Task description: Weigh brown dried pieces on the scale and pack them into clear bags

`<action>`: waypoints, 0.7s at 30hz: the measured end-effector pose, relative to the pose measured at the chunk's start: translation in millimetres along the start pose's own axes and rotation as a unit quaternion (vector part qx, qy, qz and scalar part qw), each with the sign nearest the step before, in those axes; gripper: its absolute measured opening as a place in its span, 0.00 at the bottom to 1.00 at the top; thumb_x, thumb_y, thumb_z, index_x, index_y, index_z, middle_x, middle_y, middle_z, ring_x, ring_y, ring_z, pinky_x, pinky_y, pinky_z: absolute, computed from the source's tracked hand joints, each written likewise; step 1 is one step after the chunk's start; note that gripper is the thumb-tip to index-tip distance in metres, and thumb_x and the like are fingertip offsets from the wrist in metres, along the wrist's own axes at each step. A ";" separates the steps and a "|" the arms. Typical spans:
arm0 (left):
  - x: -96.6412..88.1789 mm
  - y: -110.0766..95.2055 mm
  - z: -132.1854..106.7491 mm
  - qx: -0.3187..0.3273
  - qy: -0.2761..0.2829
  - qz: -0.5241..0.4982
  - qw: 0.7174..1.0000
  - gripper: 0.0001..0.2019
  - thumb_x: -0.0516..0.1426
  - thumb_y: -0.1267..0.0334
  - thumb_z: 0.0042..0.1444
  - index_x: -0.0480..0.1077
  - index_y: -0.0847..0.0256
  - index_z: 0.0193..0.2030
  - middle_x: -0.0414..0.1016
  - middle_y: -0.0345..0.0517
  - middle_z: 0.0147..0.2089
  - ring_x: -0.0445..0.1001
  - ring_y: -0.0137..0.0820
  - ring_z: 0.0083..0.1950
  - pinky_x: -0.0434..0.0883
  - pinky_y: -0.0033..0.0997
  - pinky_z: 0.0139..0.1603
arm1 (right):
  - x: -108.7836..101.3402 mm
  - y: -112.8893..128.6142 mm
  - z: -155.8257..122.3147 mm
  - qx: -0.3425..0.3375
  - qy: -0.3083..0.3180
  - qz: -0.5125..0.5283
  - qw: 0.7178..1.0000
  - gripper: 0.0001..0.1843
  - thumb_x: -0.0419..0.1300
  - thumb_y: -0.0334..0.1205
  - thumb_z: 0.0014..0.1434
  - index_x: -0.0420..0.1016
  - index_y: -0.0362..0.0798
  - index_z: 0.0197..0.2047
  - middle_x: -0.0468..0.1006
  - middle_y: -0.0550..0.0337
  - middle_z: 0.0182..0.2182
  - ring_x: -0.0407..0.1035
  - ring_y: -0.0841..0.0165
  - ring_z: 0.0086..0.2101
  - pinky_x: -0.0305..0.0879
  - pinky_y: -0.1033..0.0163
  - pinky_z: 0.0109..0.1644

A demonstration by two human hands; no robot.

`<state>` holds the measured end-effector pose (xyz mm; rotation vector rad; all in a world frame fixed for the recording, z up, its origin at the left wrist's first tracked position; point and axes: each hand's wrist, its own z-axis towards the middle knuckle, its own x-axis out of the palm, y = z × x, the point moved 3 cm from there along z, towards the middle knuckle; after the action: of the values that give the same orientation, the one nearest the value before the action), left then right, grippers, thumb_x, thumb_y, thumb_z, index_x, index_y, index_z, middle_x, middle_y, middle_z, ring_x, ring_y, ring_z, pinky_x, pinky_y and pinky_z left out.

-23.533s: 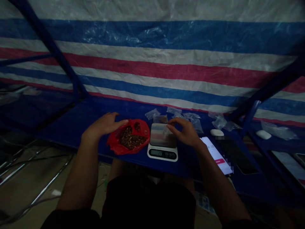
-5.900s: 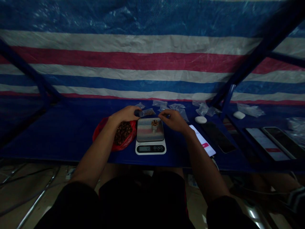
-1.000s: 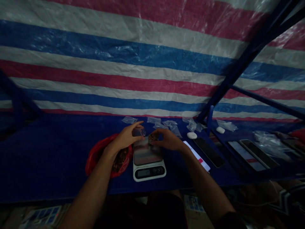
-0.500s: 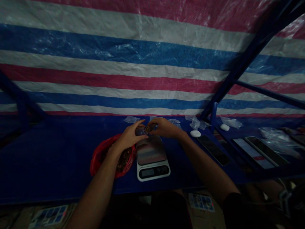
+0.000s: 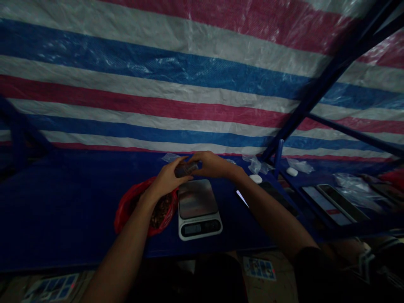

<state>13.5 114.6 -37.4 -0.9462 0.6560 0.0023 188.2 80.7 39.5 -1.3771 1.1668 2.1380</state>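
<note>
Above the back edge of a kitchen scale (image 5: pixel 198 200), my two hands meet around a small clear plastic bag (image 5: pixel 186 169). My left hand (image 5: pixel 168 179) is closed on its left side, thumb below and fingers above. From the right, my right hand (image 5: pixel 211 164) pinches the other side with bent fingers. What the bag contains is too dark to make out. Under my left forearm lies an open red plastic bag (image 5: pixel 121 214) with many small brown pieces (image 5: pixel 162 210) in it, partly covered by the arm. The scale's display is too dim to read.
The blue table (image 5: pixel 78 202) ends at a striped tarp (image 5: pixel 158 101). Clear bags (image 5: pixel 258 165), a white case (image 5: pixel 255 179) and a dark phone (image 5: pixel 279 198) lie to the right. Blue metal bars (image 5: pixel 306 101) rise there. More phones (image 5: pixel 328 206) lie farther right, near a seated person.
Both hands stay together behind the scale, while the brown spot between them no longer shows. A bright strip now appears beside my right forearm. The view has shifted slightly.
</note>
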 end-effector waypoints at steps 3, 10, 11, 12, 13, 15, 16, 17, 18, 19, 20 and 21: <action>-3.4 -0.6 1.0 0.000 -0.027 -0.006 1.000 0.36 0.70 0.56 0.51 0.67 0.57 0.66 0.77 0.53 0.62 0.77 0.44 0.61 0.72 0.47 0.63 | -8.7 8.6 8.0 -0.032 -0.002 -0.009 0.999 0.16 0.68 0.29 0.57 0.84 0.48 0.49 0.85 0.56 0.44 0.77 0.65 0.42 0.68 0.63 0.47; -12.3 -4.1 0.6 0.013 -0.090 -0.005 0.996 0.33 0.70 0.56 0.51 0.69 0.58 0.63 0.79 0.53 0.59 0.78 0.44 0.58 0.75 0.44 0.58 | -20.1 26.9 21.0 -0.086 -0.005 -0.052 0.995 0.22 0.68 0.26 0.55 0.83 0.50 0.52 0.85 0.55 0.48 0.77 0.62 0.47 0.67 0.61 0.53; -13.1 -4.3 0.4 0.015 -0.096 0.004 0.995 0.32 0.70 0.56 0.52 0.69 0.58 0.63 0.79 0.53 0.58 0.79 0.43 0.57 0.75 0.43 0.56 | -21.0 27.5 21.1 -0.086 -0.008 -0.059 0.995 0.22 0.68 0.26 0.56 0.82 0.50 0.53 0.84 0.54 0.49 0.77 0.62 0.48 0.67 0.61 0.53; -13.8 -4.2 0.3 0.016 -0.100 0.013 0.995 0.32 0.70 0.57 0.52 0.70 0.58 0.63 0.80 0.52 0.57 0.79 0.43 0.57 0.76 0.43 0.56 | -21.9 26.8 20.6 -0.082 -0.013 -0.066 0.994 0.22 0.68 0.27 0.56 0.82 0.50 0.54 0.84 0.54 0.49 0.76 0.62 0.48 0.67 0.60 0.53; -14.2 -3.6 0.2 0.016 -0.104 0.020 0.994 0.32 0.70 0.57 0.52 0.70 0.57 0.63 0.80 0.52 0.56 0.79 0.43 0.56 0.75 0.42 0.55 | -22.7 24.8 19.2 -0.075 -0.022 -0.073 0.994 0.22 0.68 0.28 0.56 0.81 0.50 0.55 0.83 0.53 0.50 0.76 0.61 0.48 0.67 0.59 0.53; -14.5 -1.3 0.2 0.016 -0.108 0.022 0.994 0.32 0.70 0.57 0.52 0.69 0.56 0.64 0.80 0.51 0.55 0.79 0.42 0.56 0.76 0.42 0.54 | -24.2 17.0 13.4 -0.047 -0.053 -0.083 0.994 0.24 0.68 0.30 0.56 0.79 0.48 0.57 0.82 0.51 0.50 0.75 0.60 0.48 0.68 0.58 0.53; -14.4 0.2 0.4 0.015 -0.110 0.016 0.994 0.33 0.70 0.57 0.51 0.69 0.55 0.64 0.80 0.51 0.55 0.79 0.42 0.55 0.76 0.41 0.53 | -24.6 11.9 8.7 -0.029 -0.074 -0.083 0.993 0.25 0.68 0.30 0.56 0.78 0.47 0.58 0.82 0.50 0.49 0.75 0.60 0.47 0.68 0.57 0.53; -14.1 1.8 0.6 0.012 -0.112 0.007 0.994 0.34 0.70 0.56 0.51 0.69 0.55 0.65 0.80 0.51 0.55 0.79 0.42 0.54 0.76 0.41 0.51 | -24.2 6.7 2.6 -0.012 -0.094 -0.077 0.993 0.26 0.68 0.31 0.56 0.77 0.47 0.58 0.81 0.50 0.49 0.75 0.60 0.47 0.69 0.56 0.52; -13.8 3.3 1.0 0.009 -0.116 -0.003 0.993 0.34 0.70 0.56 0.51 0.69 0.55 0.65 0.80 0.52 0.55 0.80 0.42 0.54 0.77 0.41 0.50 | -22.8 1.6 -4.8 0.004 -0.111 -0.062 0.992 0.26 0.68 0.31 0.56 0.77 0.46 0.59 0.80 0.49 0.49 0.75 0.60 0.47 0.70 0.55 0.52; -13.5 4.4 1.3 0.005 -0.126 -0.013 0.992 0.34 0.70 0.55 0.51 0.69 0.55 0.64 0.80 0.52 0.55 0.80 0.42 0.53 0.77 0.40 0.49 | -20.3 -3.0 -13.2 0.018 -0.127 -0.039 0.991 0.26 0.67 0.32 0.56 0.76 0.46 0.59 0.80 0.49 0.50 0.75 0.60 0.47 0.70 0.55 0.51; -13.2 5.3 1.7 0.001 -0.139 -0.025 0.990 0.34 0.70 0.55 0.51 0.69 0.55 0.64 0.80 0.52 0.55 0.80 0.42 0.53 0.78 0.40 0.49 | -16.1 -6.8 -22.2 0.028 -0.133 -0.009 0.991 0.25 0.67 0.34 0.57 0.76 0.46 0.59 0.79 0.49 0.50 0.75 0.61 0.47 0.71 0.56 0.51; -12.9 6.0 2.1 -0.001 -0.154 -0.039 0.987 0.33 0.70 0.55 0.51 0.69 0.56 0.64 0.79 0.52 0.55 0.79 0.42 0.54 0.78 0.40 0.49 | -10.3 -10.3 -31.4 0.040 -0.135 0.028 0.990 0.23 0.66 0.35 0.58 0.76 0.47 0.58 0.79 0.49 0.51 0.75 0.62 0.47 0.71 0.56 0.50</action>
<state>2.5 123.3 -34.3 -0.9489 0.3335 0.0790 218.3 63.7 37.8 -0.9943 1.1802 2.2058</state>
